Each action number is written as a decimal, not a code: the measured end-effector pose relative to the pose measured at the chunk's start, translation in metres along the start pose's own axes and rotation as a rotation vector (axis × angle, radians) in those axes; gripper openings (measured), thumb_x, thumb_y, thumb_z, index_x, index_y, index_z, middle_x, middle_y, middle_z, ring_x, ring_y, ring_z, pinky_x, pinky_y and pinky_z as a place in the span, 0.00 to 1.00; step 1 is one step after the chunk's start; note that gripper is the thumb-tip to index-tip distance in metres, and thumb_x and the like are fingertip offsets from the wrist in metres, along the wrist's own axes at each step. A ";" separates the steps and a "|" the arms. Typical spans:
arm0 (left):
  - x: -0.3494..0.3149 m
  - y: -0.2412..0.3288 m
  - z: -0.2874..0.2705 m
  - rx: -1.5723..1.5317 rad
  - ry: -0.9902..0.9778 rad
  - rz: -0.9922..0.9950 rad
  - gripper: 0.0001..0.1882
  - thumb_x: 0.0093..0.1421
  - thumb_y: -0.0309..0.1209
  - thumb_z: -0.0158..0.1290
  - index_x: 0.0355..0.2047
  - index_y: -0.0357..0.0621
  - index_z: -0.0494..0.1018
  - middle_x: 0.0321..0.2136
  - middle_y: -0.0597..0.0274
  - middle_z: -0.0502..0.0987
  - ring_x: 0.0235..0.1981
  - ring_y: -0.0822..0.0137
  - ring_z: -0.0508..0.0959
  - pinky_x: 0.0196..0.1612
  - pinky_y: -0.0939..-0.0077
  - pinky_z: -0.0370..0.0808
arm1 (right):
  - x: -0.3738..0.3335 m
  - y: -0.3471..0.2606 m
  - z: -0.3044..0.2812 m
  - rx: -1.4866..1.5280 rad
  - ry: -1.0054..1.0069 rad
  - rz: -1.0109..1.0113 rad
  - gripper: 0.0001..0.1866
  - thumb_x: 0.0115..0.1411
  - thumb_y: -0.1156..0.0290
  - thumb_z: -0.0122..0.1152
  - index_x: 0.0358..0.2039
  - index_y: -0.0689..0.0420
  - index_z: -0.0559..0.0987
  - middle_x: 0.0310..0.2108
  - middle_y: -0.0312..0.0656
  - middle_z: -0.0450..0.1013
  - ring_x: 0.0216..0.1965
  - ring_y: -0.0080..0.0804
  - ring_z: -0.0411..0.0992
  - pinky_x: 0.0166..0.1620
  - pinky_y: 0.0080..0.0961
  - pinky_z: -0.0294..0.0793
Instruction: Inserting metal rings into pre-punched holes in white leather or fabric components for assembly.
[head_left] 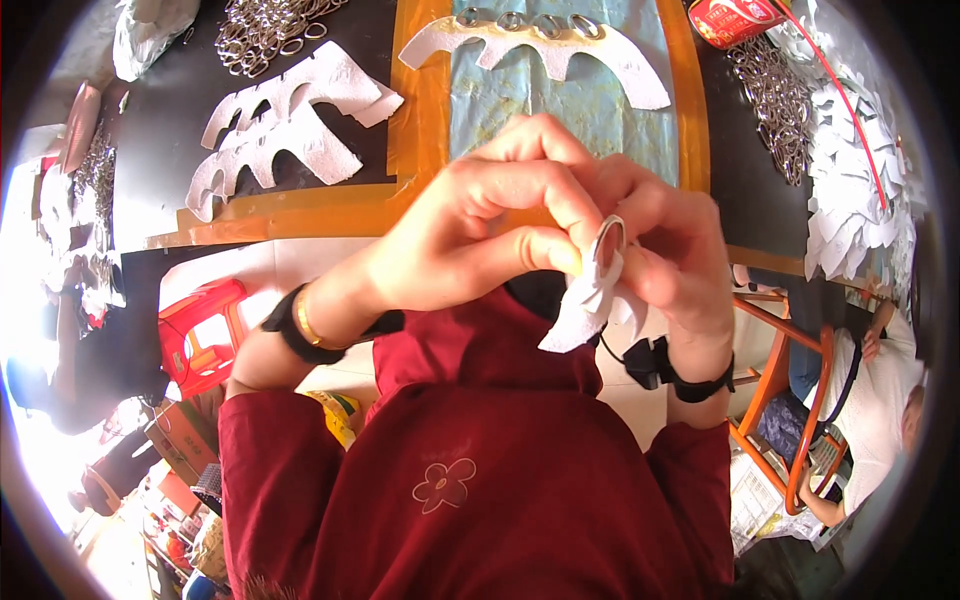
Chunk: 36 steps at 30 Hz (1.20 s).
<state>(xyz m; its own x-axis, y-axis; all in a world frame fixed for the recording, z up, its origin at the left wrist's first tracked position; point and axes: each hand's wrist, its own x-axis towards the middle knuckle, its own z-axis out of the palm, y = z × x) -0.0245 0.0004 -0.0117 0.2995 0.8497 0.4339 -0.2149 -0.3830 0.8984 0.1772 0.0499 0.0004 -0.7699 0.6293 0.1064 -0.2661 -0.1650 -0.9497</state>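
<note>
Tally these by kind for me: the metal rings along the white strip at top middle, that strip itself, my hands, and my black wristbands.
Metal rings: 4
White strip: 1
Hands: 2 (left hand, right hand)
Black wristbands: 2
Total: 9

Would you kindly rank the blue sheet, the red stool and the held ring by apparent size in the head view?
Largest to smallest:
1. Blue sheet, partly hidden
2. Red stool
3. Held ring
</note>
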 end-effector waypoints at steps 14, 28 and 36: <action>-0.007 0.005 0.004 -0.215 -0.127 -0.327 0.09 0.62 0.31 0.55 0.40 0.40 0.75 0.41 0.62 0.71 0.45 0.69 0.70 0.52 0.71 0.66 | 0.012 -0.033 0.011 -0.571 -0.246 -0.186 0.09 0.52 0.67 0.67 0.27 0.53 0.74 0.30 0.34 0.66 0.35 0.29 0.63 0.58 0.43 0.51; -0.003 0.029 -0.015 -0.005 -0.190 -0.523 0.07 0.61 0.28 0.56 0.36 0.37 0.72 0.39 0.64 0.73 0.42 0.74 0.70 0.48 0.77 0.66 | 0.005 -0.040 -0.010 -0.802 -0.096 -0.076 0.07 0.44 0.81 0.60 0.26 0.58 0.76 0.27 0.36 0.70 0.31 0.25 0.66 0.35 0.23 0.65; 0.011 0.029 -0.025 -0.056 -0.067 -0.941 0.13 0.66 0.36 0.50 0.39 0.36 0.73 0.34 0.68 0.72 0.37 0.79 0.68 0.42 0.82 0.65 | 0.017 -0.024 -0.007 -1.187 -0.018 -0.108 0.07 0.43 0.79 0.58 0.24 0.60 0.70 0.27 0.39 0.67 0.33 0.38 0.69 0.59 0.41 0.57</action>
<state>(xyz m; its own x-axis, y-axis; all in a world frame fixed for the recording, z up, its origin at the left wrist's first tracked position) -0.0510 0.0078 0.0176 0.4253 0.7775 -0.4633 0.0989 0.4689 0.8777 0.1747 0.0697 0.0233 -0.7868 0.5846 0.1982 0.3658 0.7001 -0.6132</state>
